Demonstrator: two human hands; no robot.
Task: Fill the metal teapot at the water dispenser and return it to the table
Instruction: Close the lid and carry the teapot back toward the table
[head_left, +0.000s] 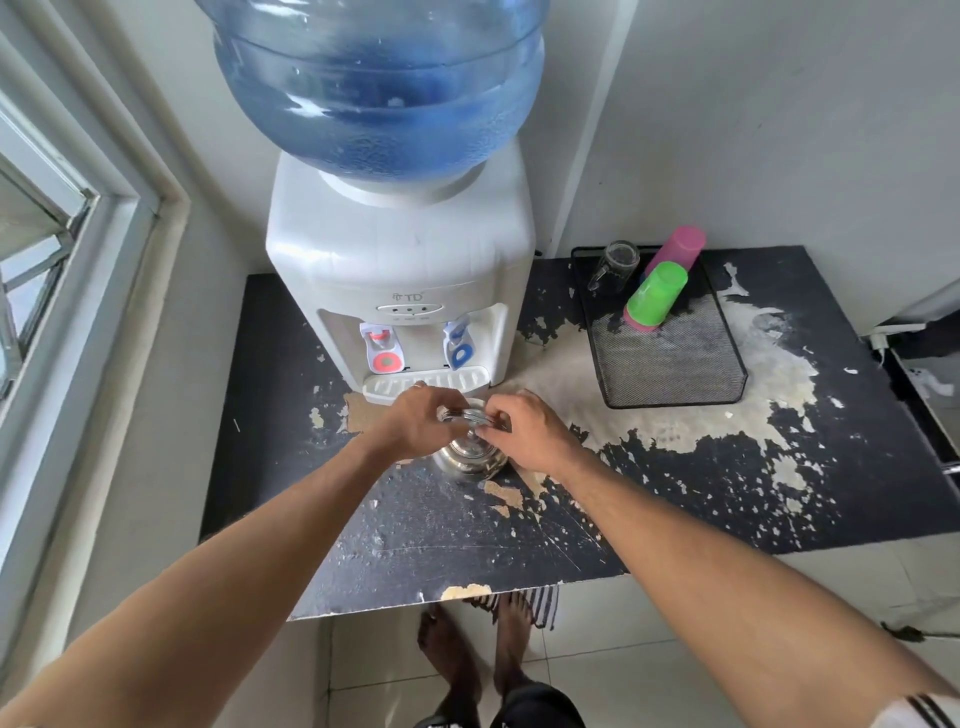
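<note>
Teapot on the tabletop, both hands at its handle

We see the teapot (470, 457) standing on the tabletop (415, 535) just in front of the dispenser (400, 249), below its drip tray and under neither tap. Our left hand (415, 423) and right hand (524, 431) both curl round its handle. We cannot tell whether it holds water; filling may remain.

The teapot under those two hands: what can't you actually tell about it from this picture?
Head view only:
- Lid and handle: mostly covered by the left hand and right hand, whose fingers curl over the top of the metal teapot.
- Spout: hidden, so its direction is unclear.
- Water inside: closed metal body, nothing shows.
- Exact grip: fingers overlap shiny metal; too small to separate handle from lid knob.
</note>
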